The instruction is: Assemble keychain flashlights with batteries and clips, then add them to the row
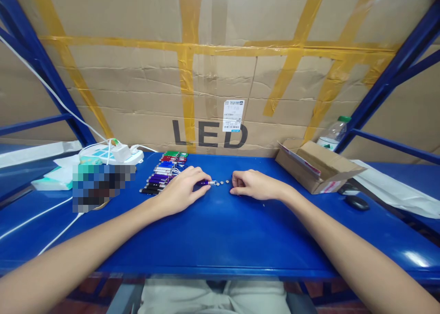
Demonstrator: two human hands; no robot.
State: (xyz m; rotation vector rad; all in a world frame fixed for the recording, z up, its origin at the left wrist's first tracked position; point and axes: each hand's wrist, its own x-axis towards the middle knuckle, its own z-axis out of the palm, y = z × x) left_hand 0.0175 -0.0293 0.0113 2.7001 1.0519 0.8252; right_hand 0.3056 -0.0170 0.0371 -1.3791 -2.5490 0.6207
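Observation:
My left hand (189, 188) is closed around a slim purple keychain flashlight (204, 183), whose silver end points right. Just past that end, several small silvery discs (222, 182), which look like button cells, lie in a short row on the blue table (220, 240). On the right of this row, my right hand (252, 184) rests with its fingers curled together; whatever they may hold is hidden. Behind my left hand, more slim flashlights (165, 169) in green, red, blue, white, purple and black lie side by side, some with cord loops.
An open cardboard box (319, 165) stands at the right, with a black computer mouse (356, 202) and a plastic bottle (335, 133) near it. A white power strip (134, 157) with cables and a tissue pack (57, 179) lie left. A large taped carton (144, 94) walls off the back.

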